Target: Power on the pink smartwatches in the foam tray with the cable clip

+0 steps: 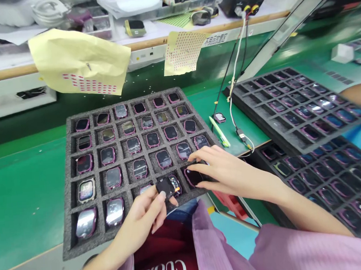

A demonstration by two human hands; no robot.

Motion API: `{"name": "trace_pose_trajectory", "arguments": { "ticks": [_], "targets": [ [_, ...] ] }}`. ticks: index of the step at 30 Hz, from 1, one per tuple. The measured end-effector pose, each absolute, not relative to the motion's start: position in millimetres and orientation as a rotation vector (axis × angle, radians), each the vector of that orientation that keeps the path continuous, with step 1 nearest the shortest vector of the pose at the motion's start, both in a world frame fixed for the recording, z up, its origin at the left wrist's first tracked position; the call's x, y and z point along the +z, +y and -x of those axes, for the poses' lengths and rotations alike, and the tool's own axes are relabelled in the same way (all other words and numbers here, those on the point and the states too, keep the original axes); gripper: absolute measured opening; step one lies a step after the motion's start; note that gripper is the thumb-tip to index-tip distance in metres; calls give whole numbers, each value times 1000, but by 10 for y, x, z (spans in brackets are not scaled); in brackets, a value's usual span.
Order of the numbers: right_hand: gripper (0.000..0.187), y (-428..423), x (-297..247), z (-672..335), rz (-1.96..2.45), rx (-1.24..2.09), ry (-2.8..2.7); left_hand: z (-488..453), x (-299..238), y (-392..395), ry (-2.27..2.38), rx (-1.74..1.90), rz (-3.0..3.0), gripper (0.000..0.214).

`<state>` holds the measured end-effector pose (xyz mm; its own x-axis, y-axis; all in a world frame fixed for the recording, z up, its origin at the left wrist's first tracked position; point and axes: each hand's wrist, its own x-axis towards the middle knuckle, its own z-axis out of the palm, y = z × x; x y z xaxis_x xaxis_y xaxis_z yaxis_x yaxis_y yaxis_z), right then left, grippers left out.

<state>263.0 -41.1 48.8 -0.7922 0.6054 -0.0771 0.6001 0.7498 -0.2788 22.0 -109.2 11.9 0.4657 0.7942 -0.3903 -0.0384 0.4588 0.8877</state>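
Observation:
A grey foam tray holds rows of smartwatch bodies, most with purple frames. My left hand pinches a small black watch part with an orange tab, above a front compartment. Behind that part, a purple watch frame with exposed insides partly shows. My right hand reaches into the front right corner of the tray, its fingers around a purple-framed watch with a dark screen. One watch at the left has a pale frame and a lit screen.
Right of the tray lie a green pen, a small watch and hanging cables. Two more foam trays of watches, one upper tray overlapping another, stand at the right beside another person's arm. Yellow paper sheets hang from the shelf.

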Motion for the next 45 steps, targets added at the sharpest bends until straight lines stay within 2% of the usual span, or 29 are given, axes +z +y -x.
{"name": "trace_pose_trajectory", "arguments": {
  "ticks": [4, 8, 14, 19, 27, 31, 38, 45],
  "targets": [
    [39, -376, 456, -2679, 1107, 429, -2963, -352, 70, -1025, 937, 656, -894, 39],
    [39, -352, 385, -2654, 1042, 387, -2996, -369, 77, -982, 877, 665, -811, 28],
    [26, -334, 387, -2753, 794, 263, -2858, -341, 74, -987, 851, 705, -819, 24],
    [37, -405, 441, -2611, 646, 430, -2469, -365, -5, -979, 833, 669, -871, 28],
    [32, -423, 276, -2217, 581, 476, -2579, -393, 33, -969, 864, 752, -861, 25],
    [34, -385, 278, -2244, 605, 528, -2627, -427, 64, -969, 928, 784, -903, 21],
    [40, -459, 107, -2243, 562, 548, -2514, -399, 38, -1000, 949, 728, -903, 27],
    [50, -512, 18, -2282, 552, 724, -2419, -399, 29, -1040, 945, 722, -916, 28]
  ]
}}
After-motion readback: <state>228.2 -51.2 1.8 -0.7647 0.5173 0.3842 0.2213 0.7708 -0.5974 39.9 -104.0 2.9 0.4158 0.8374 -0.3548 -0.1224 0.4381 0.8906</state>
